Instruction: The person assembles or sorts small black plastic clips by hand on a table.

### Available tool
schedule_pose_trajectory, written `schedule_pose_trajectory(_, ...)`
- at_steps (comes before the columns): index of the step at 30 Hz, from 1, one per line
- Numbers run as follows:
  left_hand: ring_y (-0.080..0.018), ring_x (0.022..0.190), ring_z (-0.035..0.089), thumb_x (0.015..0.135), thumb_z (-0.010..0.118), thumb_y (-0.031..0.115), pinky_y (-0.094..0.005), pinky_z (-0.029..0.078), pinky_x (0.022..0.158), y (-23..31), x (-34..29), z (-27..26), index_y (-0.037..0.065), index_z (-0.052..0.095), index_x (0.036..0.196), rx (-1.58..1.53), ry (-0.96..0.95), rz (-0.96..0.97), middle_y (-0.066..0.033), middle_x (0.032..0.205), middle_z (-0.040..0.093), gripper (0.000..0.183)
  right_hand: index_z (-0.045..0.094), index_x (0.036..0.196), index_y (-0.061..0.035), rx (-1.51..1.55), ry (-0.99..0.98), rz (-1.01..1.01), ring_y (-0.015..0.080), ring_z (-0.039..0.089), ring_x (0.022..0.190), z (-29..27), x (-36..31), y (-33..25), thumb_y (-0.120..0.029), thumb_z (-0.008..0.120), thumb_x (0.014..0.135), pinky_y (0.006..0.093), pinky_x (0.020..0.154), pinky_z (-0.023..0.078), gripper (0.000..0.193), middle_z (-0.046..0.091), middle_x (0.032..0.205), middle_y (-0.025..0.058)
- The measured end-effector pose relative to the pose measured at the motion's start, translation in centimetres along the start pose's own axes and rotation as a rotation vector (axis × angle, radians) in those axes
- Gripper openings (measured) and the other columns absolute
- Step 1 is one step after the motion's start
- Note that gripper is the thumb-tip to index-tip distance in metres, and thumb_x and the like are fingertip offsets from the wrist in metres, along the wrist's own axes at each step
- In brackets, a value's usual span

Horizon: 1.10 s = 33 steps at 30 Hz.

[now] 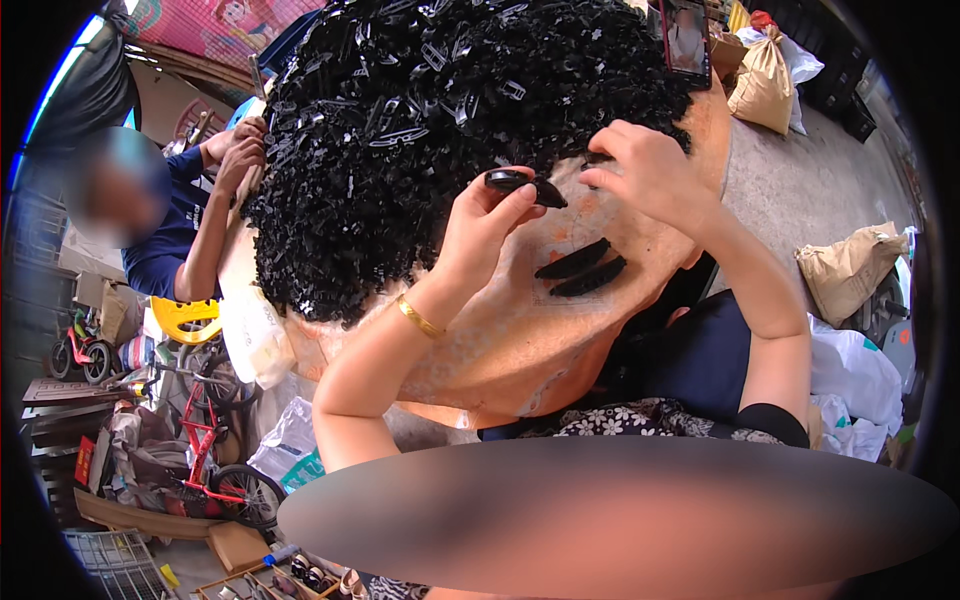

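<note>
My left hand (480, 228), with a gold bracelet at its wrist, pinches a glossy black hair claw clip (512, 181) above the near edge of the pile. To its right, my right hand (640, 172) has loosely bent fingers, apart from one another, with nothing visible in them; the clip is a short way from its fingertips. Two black toothed clip pieces (588, 270) lie side by side on the tan tabletop (480, 345) in front of me. Beyond my hands rises a large heap of black plastic hair clip parts (400, 130).
At the left, another person (185, 215) has both hands at the heap's edge. A phone (686, 42) stands at the heap's far right. A white bag (255, 335) hangs by the table's left side. Sacks (765, 85) and a red child's bike (205, 440) stand on the floor.
</note>
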<state>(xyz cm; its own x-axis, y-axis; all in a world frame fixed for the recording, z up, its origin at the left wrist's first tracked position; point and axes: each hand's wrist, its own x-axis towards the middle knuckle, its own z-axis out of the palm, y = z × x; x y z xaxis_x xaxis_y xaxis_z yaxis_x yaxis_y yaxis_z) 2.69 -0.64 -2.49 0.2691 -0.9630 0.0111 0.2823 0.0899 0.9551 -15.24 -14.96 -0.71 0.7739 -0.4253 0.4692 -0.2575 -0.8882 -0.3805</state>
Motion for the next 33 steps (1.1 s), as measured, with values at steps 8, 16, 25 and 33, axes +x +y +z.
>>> schedule_pose_trajectory(8,-0.015,0.089,0.06,0.086,0.061,0.002,-0.0297,0.053,0.083,-0.4,-0.5,0.3,0.002,0.055,0.113,0.051,-0.024,-0.126,-0.0042,0.098,0.059,0.028,0.061,0.087,-0.0061,-0.167,-0.064,-0.004,0.0287,0.059,0.08,1.8,-1.1,1.9,-0.022,0.062,0.081,0.0383,0.067,0.049,0.017,0.058,0.081,0.0086)
schedule_pose_trajectory(16,-0.0186,0.092,0.062,0.086,0.058,-0.001,-0.0315,0.053,0.085,-0.4,-1.0,0.6,-0.001,0.05,0.115,-0.056,-0.081,-0.243,-0.0099,0.102,0.061,0.03,0.059,0.087,-0.0063,-0.174,-0.075,-0.086,0.0275,0.059,0.082,2.6,-0.6,0.6,-0.011,0.058,0.08,0.0376,0.067,0.048,0.009,0.058,0.085,0.0083)
schedule_pose_trajectory(25,-0.0179,0.092,0.062,0.086,0.058,-0.002,-0.0306,0.052,0.086,-0.2,-1.2,0.9,-0.001,0.05,0.115,0.006,-0.069,-0.263,-0.0105,0.105,0.061,0.03,0.06,0.097,0.0,0.05,-0.047,0.036,0.0287,0.058,0.083,1.3,-0.9,0.9,-0.004,0.057,0.08,0.0342,0.072,0.047,0.018,0.057,0.09,0.0136)
schedule_pose_trajectory(33,-0.0171,0.09,0.063,0.086,0.059,-0.001,-0.0307,0.053,0.084,-0.3,-1.3,1.0,0.0,0.051,0.115,-0.042,-0.083,-0.28,-0.0098,0.103,0.061,0.031,0.056,0.094,0.0017,0.378,-0.126,-0.044,0.0264,0.058,0.083,0.5,-1.2,-2.7,-0.006,0.056,0.085,0.0331,0.072,0.046,0.012,0.057,0.091,0.0121)
